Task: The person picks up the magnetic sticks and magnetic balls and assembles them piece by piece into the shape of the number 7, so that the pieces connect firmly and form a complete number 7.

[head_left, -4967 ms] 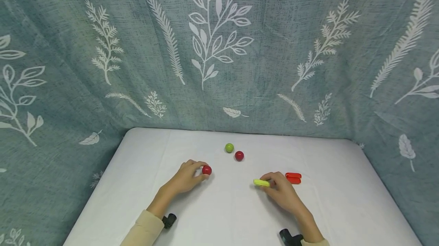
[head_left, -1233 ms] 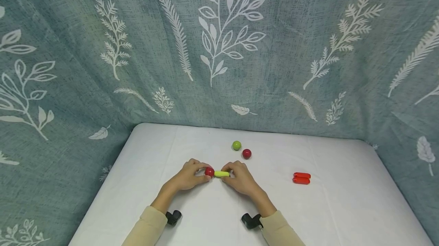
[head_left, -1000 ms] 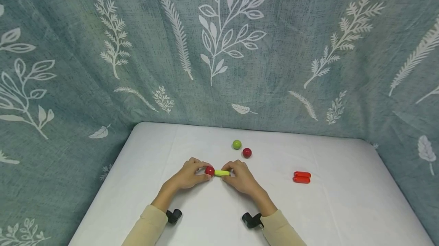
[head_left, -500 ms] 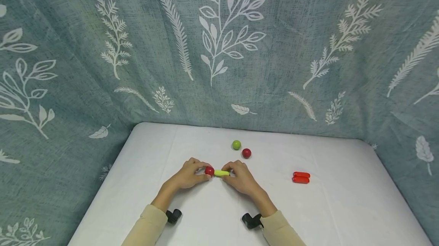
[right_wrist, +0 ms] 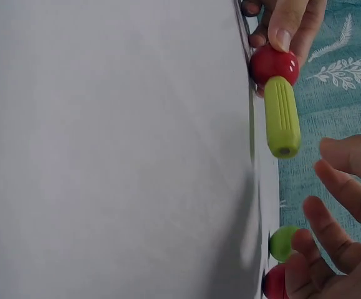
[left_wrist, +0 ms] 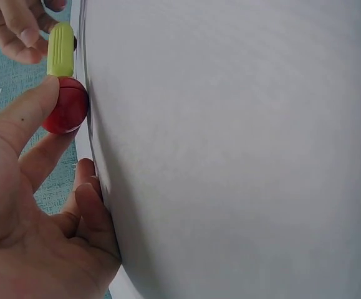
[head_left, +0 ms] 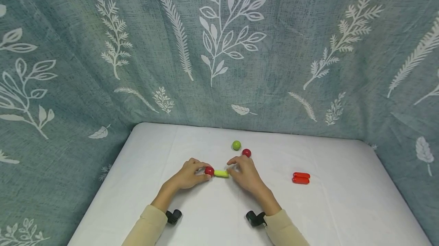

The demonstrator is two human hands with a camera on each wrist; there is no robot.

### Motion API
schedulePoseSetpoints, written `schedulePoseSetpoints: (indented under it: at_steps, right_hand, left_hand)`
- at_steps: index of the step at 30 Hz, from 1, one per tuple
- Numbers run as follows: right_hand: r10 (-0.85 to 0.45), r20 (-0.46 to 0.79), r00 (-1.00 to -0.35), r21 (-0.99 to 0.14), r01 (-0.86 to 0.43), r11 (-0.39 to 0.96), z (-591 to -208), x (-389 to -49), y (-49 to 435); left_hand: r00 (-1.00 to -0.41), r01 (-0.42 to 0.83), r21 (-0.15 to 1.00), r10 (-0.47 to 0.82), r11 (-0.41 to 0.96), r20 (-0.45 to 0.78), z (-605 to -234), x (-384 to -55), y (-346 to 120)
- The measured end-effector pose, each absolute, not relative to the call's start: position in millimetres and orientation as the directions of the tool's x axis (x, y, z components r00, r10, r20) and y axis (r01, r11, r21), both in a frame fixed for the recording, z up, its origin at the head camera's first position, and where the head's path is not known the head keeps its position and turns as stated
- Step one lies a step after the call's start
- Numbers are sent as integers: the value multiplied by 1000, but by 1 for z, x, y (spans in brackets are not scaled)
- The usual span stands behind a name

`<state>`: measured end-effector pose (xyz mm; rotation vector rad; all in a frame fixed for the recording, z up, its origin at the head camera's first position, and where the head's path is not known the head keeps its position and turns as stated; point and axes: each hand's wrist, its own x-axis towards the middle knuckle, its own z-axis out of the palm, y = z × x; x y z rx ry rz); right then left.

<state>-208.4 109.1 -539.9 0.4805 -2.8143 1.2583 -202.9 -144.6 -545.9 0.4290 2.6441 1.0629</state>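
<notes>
Paired rods (head_left: 300, 180) lie on the table (head_left: 205, 215), right of the nearest ball (head_left: 209, 171) and single rod (head_left: 221, 174).

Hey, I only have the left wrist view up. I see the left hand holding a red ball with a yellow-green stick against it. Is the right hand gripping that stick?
Observer: No. The right wrist view shows a gap between the right hand and the free end of the yellow-green stick.
Operator: Okay, are there any other balls lying around?
Observer: Yes, the head view shows a green ball and a second red ball on the white table, farther from the person than the stick.
Operator: And any more sticks?
Observer: Two red sticks lie side by side, off to the right of the right hand.
</notes>
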Motion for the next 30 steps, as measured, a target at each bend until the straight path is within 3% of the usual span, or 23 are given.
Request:
schedulePoseSetpoints:
  at_steps: [7, 11, 19, 30]
  right_hand:
    - [-188, 298, -936, -703, -349, 620, -531, -227, 118]
    - [-111, 311, -944, -720, -310, 621, -528, -240, 121]
    - [-11, 225, -974, -768, -184, 614, -535, -267, 121]
    - [69, 86, -994, -725, -15, 689, -553, -282, 120]
  left_hand:
    - [-920, 179, 706, 370, 685, -126, -546, -203, -146]
    - [-919, 179, 707, 373, 684, -128, -547, -203, -146]
    - [-920, 177, 704, 370, 688, -130, -548, -202, -146]
    - [-916, 187, 708, 382, 681, -125, -550, -204, -148]
